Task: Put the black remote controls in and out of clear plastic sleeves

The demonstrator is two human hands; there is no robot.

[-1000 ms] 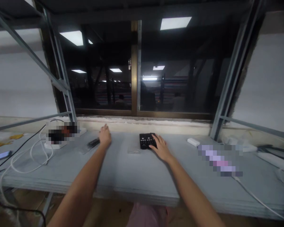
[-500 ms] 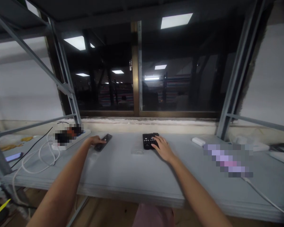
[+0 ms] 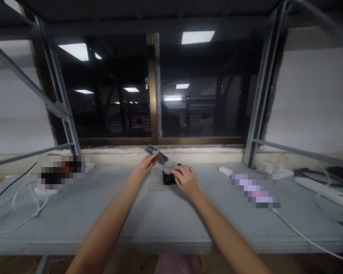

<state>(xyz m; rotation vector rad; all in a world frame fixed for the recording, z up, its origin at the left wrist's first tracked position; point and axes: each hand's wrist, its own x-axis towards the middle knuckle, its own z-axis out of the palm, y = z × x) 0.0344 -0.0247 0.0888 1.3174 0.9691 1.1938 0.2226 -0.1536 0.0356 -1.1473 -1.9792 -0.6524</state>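
My left hand point(image 3: 146, 164) grips a dark remote control point(image 3: 161, 157) with rows of small buttons, held up above the table and tilted down to the right. Clear plastic wrap point(image 3: 169, 166) hangs past its lower right end. The fingers of my right hand point(image 3: 187, 181) pinch that loose end of the plastic. Below the raised remote, a black object with pale buttons point(image 3: 168, 178) lies on the table, partly covered by my right hand and the plastic. A small see-through item point(image 3: 155, 186) sits just left of it, too blurred to name.
On the left, a white power strip point(image 3: 88, 167) and looped white cable point(image 3: 40, 207) lie on the grey table point(image 3: 148, 220). A white plug point(image 3: 225, 171), a blurred-out purple item point(image 3: 254, 190) and another white strip point(image 3: 322, 190) are on the right. Metal posts flank the window.
My left hand has lifted the remote off the table and moved right with it. My right hand has left the black object's buttons and now pinches the plastic. The view has turned slightly right.
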